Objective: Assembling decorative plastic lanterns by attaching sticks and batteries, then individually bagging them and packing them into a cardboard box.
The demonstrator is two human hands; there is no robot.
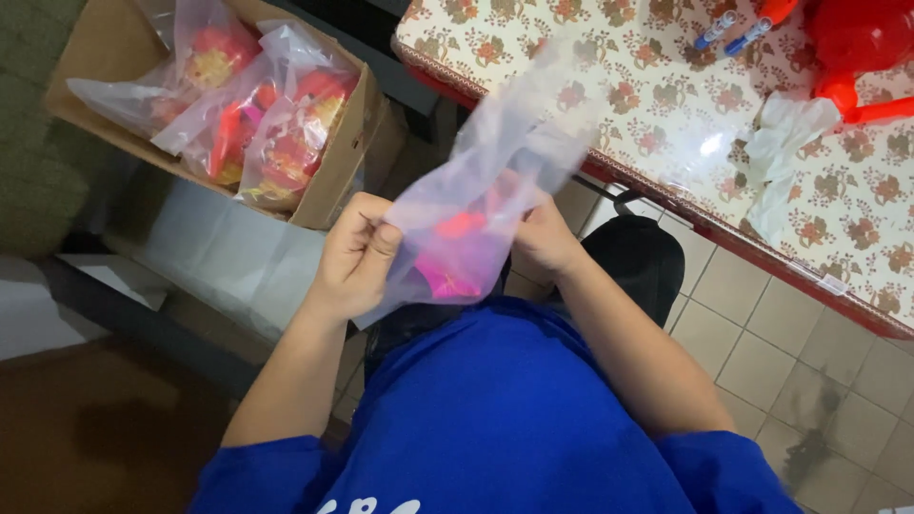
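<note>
A clear plastic bag [495, 181] with a red and pink item inside it is held up in front of my chest. My left hand [354, 255] pinches the bag's left edge with closed fingers. Partly hidden behind the plastic, my right hand [543, 238] grips the bag's right side. The bag's upper part is blurred and stretches up toward the table edge.
A cardboard box [335, 181] at the upper left holds several filled clear bags with red and yellow items [286, 133]. A table with a floral cloth [666, 105] stands at the right, bearing markers [728, 29], a red plastic object [857, 48] and crumpled clear plastic [776, 152]. Tiled floor lies below.
</note>
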